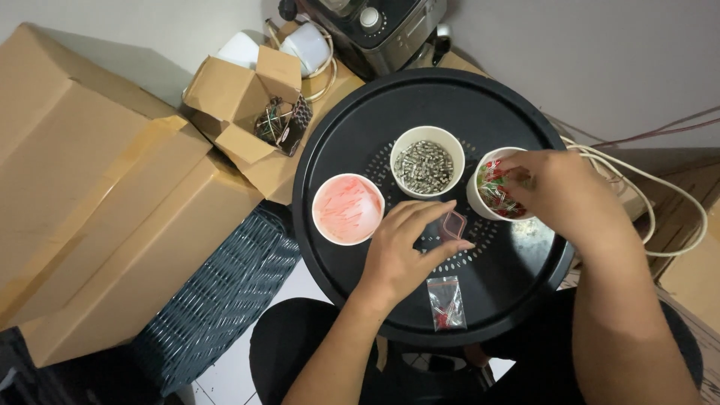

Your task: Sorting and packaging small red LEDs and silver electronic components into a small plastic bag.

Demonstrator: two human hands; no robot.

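On a round black tray stand three white paper cups. My right hand reaches into the right cup, which holds small red and green parts. My left hand holds a small clear zip bag with a red strip open between thumb and fingers. The middle cup is full of small grey metal parts. The left cup holds pinkish clear bags. A filled small bag with red parts lies on the tray near me.
Large cardboard boxes fill the left. A small open box holds wires. A dark woven basket sits beside the tray. An appliance with a knob stands behind. White cables trail at the right.
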